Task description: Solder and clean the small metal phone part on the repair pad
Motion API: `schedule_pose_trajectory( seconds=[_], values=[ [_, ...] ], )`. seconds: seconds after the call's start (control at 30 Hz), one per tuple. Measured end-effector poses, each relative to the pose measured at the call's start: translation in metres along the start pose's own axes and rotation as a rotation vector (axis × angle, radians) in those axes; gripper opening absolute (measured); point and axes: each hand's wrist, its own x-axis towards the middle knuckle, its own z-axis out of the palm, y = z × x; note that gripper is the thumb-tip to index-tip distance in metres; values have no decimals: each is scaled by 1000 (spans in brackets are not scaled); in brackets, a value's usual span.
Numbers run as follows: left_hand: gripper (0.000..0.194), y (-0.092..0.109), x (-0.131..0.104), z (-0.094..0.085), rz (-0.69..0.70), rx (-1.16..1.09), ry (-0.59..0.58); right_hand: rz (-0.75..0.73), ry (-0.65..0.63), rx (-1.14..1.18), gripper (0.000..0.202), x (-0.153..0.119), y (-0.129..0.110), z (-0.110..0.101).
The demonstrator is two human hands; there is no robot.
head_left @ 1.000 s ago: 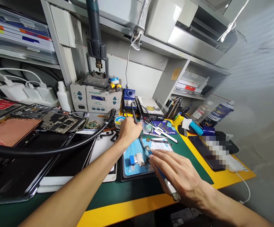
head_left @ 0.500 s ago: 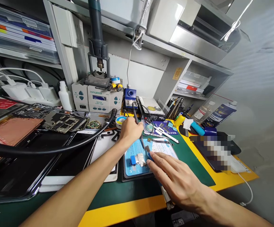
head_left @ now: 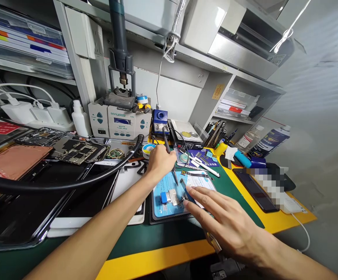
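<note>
My left hand (head_left: 160, 160) is closed round the dark handle of a soldering iron (head_left: 176, 177), whose metal tip points down over a light blue pad (head_left: 163, 177). Low over the pad's right edge, my right hand (head_left: 221, 217) has its fingers pressed on a blue-handled tool, blurred and mostly hidden beneath the palm. Just left of those fingertips, a small silvery part (head_left: 173, 196) with a blue end (head_left: 164, 197) lies on the pad. A dark flex cable (head_left: 198, 174) lies near the pad's upper edge.
Phone frames and circuit boards (head_left: 78, 151) cover the left side. A thick black hose (head_left: 98, 183) arches over them. Behind stand a grey rework station (head_left: 122, 126) and a blue iron stand (head_left: 160, 120). A dark phone (head_left: 254, 190) and blue can (head_left: 270, 142) are at right.
My right hand has shifted slightly right and down, and the tool under it has changed its angle. The left hand and the soldering iron look nearly unmoved.
</note>
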Motion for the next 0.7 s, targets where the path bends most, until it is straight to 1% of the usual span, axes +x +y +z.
schedule_pose_trajectory(
  seconds=[0.23,0.4,0.5,0.7],
  values=[
    [30,1,-2,-1,2,-17,-12,-61,-23,-17,38,5,-4,4],
    [30,0,-1,0,-1,-23,-4,-4,-64,34,36,-1,-2,-1],
    [30,-1,-1,1,0,-22,-2,6,-55,2,34,-2,-1,0],
    [31,-1,-1,0,1,-20,-1,-45,-36,-34,34,1,-3,7]
  ],
)
